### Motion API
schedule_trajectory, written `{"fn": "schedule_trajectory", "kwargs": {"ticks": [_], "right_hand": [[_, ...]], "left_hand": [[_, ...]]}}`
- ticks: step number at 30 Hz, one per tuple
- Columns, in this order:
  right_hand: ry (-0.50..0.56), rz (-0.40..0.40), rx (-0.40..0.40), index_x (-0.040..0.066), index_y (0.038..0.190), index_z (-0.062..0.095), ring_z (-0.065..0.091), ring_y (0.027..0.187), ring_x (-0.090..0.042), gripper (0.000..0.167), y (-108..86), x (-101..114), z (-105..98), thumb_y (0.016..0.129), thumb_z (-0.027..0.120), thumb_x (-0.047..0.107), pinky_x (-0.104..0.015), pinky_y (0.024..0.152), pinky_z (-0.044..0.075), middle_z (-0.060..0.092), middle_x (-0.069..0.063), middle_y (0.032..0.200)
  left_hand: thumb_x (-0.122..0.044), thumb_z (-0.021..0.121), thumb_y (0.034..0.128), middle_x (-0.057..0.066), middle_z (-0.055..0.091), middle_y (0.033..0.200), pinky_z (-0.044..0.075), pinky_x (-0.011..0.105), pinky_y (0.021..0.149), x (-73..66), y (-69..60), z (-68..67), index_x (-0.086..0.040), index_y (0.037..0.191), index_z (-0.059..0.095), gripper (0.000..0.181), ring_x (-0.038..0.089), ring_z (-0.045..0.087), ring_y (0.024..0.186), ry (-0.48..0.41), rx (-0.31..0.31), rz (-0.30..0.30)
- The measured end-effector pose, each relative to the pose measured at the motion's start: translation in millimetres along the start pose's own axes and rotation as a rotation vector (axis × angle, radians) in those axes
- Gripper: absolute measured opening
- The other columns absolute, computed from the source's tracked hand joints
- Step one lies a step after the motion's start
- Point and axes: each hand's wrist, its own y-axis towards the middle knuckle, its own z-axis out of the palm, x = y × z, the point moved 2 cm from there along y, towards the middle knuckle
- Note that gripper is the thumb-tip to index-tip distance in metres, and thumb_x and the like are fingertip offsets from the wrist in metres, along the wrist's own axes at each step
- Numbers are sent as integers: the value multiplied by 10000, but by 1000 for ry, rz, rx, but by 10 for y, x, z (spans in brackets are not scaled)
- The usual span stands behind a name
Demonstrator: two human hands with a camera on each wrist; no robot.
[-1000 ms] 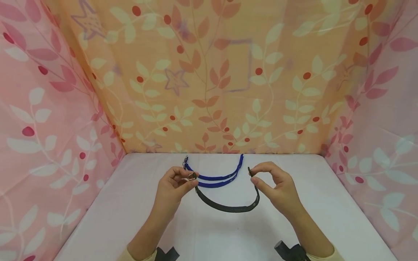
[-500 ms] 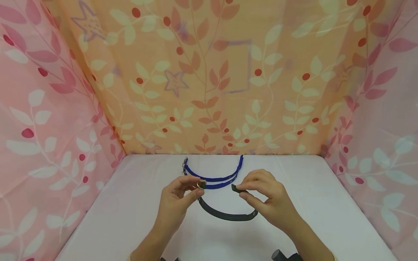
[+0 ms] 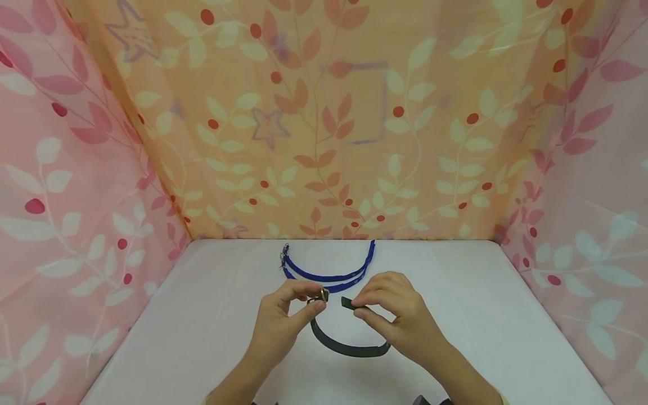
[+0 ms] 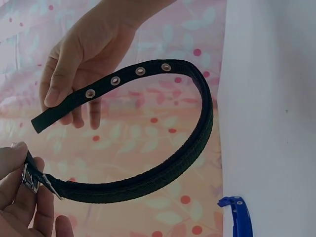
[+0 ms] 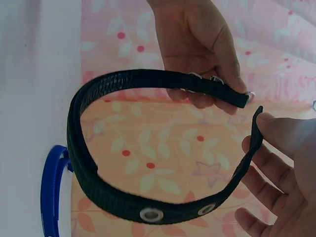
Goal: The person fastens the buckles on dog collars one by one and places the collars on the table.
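A dark green collar [image 3: 349,350] hangs in a loop between both hands, above the table. My left hand [image 3: 280,318] pinches its end with the metal buckle [image 4: 30,178]. The free end, a strap with metal eyelets [image 4: 115,81], is pinched between thumb and fingers of my right hand [image 3: 397,309]. In the head view the strap tip [image 3: 347,303] points at the buckle, a small gap apart. Both wrist views show the two ends close together but not touching.
Blue collars [image 3: 324,278] with metal buckles lie curved on the white table [image 3: 445,281], behind the hands. Flowered cloth walls [image 3: 314,140] stand at the back and both sides.
Both hands have moved toward each other and slightly nearer the person, the right hand farther. The dark green collar's ends have come close together and its loop has narrowed. The blue collars stay put.
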Motion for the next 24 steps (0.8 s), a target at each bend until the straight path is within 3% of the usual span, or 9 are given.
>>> {"fn": "schedule_trajectory", "kwargs": {"ticks": [3, 7, 20, 24], "right_hand": [[5, -12, 0, 188, 1028, 775, 629, 1010, -173, 187, -11, 5, 36, 862, 826, 117, -315, 1008, 410, 725, 85, 981], [7, -15, 4, 183, 1029, 777, 631, 1003, -167, 179, -19, 12, 79, 867, 826, 128, -321, 1010, 411, 722, 87, 981], [-20, 9, 12, 181, 1017, 750, 634, 983, -122, 189, -24, 51, 126, 853, 843, 170, -309, 1010, 424, 724, 119, 963], [-21, 14, 17, 179, 1075, 748, 632, 982, -109, 245, -30, 64, 144, 851, 847, 182, -317, 1012, 423, 727, 118, 974]], "left_hand": [[-279, 799, 903, -144, 735, 1040, 509, 290, 907, 9, -15, 28, -303, 1107, 772, 208, 124, 612, 1053, 80, 14, 65], [-297, 796, 905, -163, 725, 1068, 520, 275, 851, 13, -21, 60, -312, 1111, 769, 208, 100, 606, 1063, 120, 42, 140], [-204, 810, 900, -83, 720, 1026, 501, 273, 839, 30, -51, 156, -224, 1122, 727, 238, 105, 603, 975, 98, 152, 299], [-202, 807, 901, -75, 717, 1047, 501, 273, 836, 32, -58, 179, -221, 1127, 720, 244, 106, 599, 990, 91, 163, 313]]}}
